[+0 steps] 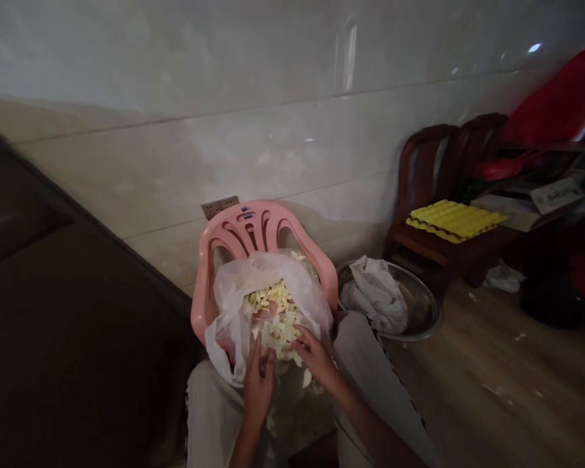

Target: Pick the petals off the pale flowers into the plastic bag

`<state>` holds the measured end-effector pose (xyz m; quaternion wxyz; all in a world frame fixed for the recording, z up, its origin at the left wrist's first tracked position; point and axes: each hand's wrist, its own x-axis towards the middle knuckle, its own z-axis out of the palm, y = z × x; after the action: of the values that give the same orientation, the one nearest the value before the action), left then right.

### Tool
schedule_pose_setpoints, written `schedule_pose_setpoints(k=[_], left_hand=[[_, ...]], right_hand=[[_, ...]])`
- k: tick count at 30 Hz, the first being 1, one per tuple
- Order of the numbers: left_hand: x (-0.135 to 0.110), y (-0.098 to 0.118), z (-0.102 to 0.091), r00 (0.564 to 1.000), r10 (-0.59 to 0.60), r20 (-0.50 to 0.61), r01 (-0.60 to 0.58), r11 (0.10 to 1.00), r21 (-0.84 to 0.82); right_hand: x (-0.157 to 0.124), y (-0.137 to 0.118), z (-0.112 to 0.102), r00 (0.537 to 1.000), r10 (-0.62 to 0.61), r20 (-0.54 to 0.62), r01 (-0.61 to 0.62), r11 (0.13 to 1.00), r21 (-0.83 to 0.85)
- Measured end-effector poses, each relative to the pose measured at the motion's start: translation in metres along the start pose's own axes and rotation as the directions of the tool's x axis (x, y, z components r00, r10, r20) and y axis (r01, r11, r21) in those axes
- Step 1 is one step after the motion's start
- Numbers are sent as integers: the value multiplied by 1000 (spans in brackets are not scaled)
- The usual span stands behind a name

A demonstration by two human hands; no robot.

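Pale yellow-white, petal-like pieces (283,325) lie in a loose pile on a translucent white plastic bag (234,286), which is spread over the seat of a pink plastic armchair (205,286). Their exact kind I cannot make out. My left hand (259,380) is at the near left edge of the pile, fingers pointing forward and apart, with nothing visible in it. From the right, my right hand (316,357) reaches over the near edge of the pile, its fingers spread and touching the pieces. A few pieces hang or lie by the seat's front edge, close to my right hand.
Right of the chair, a metal basin (426,318) holds a crumpled whitish bag (377,292). Farther right, a yellow egg tray (453,221) rests on a dark wooden chair (424,244). A tiled wall (297,149) with a socket (219,207) stands behind. Scraps dot the floor (482,364).
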<state>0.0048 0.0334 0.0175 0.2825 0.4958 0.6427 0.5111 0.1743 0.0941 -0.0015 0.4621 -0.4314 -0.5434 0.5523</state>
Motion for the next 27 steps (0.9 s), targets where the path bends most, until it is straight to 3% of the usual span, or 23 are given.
schedule_pose_setpoints(k=[3,6,10,13,17,23,27], left_hand=[[-1,6,2,998,67,5,-67,998,20],[1,12,-1,991,115,-67,-112,992,51],[1,11,-5,986,97,-133,-86,992,87],[-2,6,-2,999,35,26,-38,990,134],[-8,7,9,946,7,323,-69,981,179],[-6,9,19,928,-88,361,13,979,205],[0,-2,22,870,-173,462,141,985,103]], right_hand=[[2,6,3,1000,-12,-16,11,999,-49],[2,8,3,999,-18,-28,15,996,-89],[0,4,5,999,-26,-20,23,993,-118],[-2,-1,8,999,-41,8,42,993,-111],[-4,-4,14,996,-77,38,81,987,-139],[-8,-5,18,993,-37,114,51,991,-124],[-11,-7,20,987,-38,158,56,993,-108]])
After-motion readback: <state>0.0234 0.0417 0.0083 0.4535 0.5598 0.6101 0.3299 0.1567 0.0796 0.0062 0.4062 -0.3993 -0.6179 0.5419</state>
